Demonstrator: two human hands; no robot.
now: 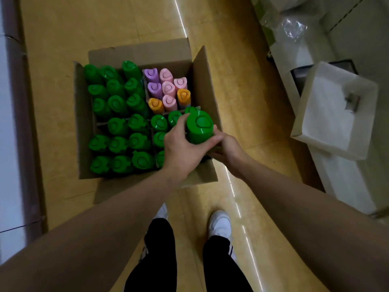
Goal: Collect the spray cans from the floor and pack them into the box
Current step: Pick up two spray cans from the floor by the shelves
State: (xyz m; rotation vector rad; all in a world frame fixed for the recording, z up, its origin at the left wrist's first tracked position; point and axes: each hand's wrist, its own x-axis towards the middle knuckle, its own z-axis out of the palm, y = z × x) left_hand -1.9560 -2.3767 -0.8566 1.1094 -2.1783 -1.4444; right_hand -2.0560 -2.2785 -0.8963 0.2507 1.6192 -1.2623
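An open cardboard box (139, 52) stands on the yellow floor, divided into compartments. Several green-capped spray cans (117, 125) fill its left and near sections. Smaller cans with purple, pink and orange caps (168, 89) stand in the far right section. One green-capped can (200, 126) is upright above the box's near right section. My left hand (181, 148) wraps around its left side. My right hand (227, 148) holds it from the right and below, fingers partly hidden behind the can and the box wall.
A white open carton (336, 114) and white boxes with plastic wrap (294, 28) lie along the right. A brown skirting and pale wall (12, 123) run down the left. My legs and white shoes (220, 223) stand just in front of the box.
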